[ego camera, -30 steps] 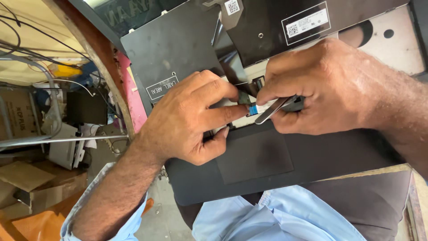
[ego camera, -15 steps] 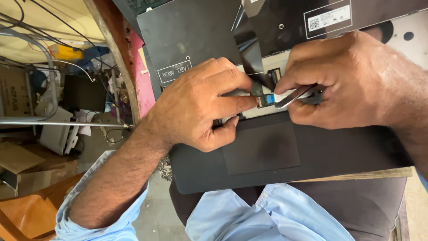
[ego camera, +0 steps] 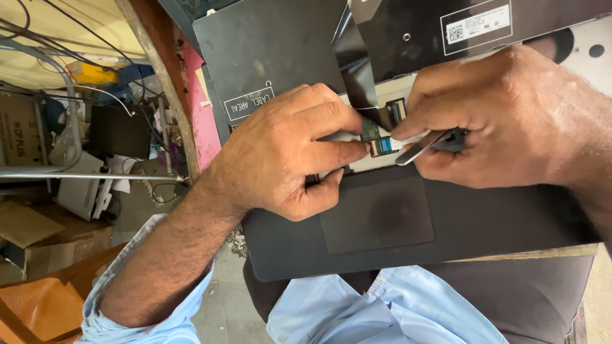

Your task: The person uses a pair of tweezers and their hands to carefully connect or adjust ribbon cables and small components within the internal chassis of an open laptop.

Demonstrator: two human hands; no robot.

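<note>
Going off the touchpad (ego camera: 376, 213): ribbon cable (ego camera: 380, 145) sits just above it, left hand (ego camera: 287, 150) upper-left, right hand (ego camera: 503, 121) upper-right, tweezers (ego camera: 421, 146) between them.

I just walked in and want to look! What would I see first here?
Two bare hands meet at the middle: the left hand pinches a small blue-tipped flat ribbon cable, and the right hand holds slim silver metal tweezers to it. Beneath them lies an opened black laptop palmrest with touchpad.
</note>
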